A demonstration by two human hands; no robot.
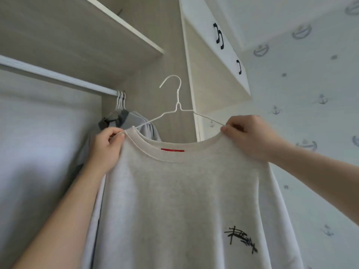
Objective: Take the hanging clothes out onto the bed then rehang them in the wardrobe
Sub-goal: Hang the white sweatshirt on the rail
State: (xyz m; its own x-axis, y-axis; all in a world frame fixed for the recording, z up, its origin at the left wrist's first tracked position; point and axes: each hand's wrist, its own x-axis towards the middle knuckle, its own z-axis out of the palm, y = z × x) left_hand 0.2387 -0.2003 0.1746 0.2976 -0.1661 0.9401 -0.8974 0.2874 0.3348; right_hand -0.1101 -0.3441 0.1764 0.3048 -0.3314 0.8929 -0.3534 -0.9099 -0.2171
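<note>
— Head view: which step?
— Rehanging, most likely. Sweatshirt (174,191) held up on a hanger (178,98) before the wardrobe (147,65), hook clear of the rail (58,75).
— Hands?
— Left hand (108,146) pinching collar and wire at one shoulder; right hand (250,136) pinching the other.
— Next?
— Lift, then hook over the rail beside the hung clothes (124,118).

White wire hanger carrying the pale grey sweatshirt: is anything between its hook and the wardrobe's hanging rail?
Nothing visible does. Open air lies between the hook of the white wire hanger and the pale hanging rail. Grey clothes hang at the rail's right end, beside that path, not across it.
</note>
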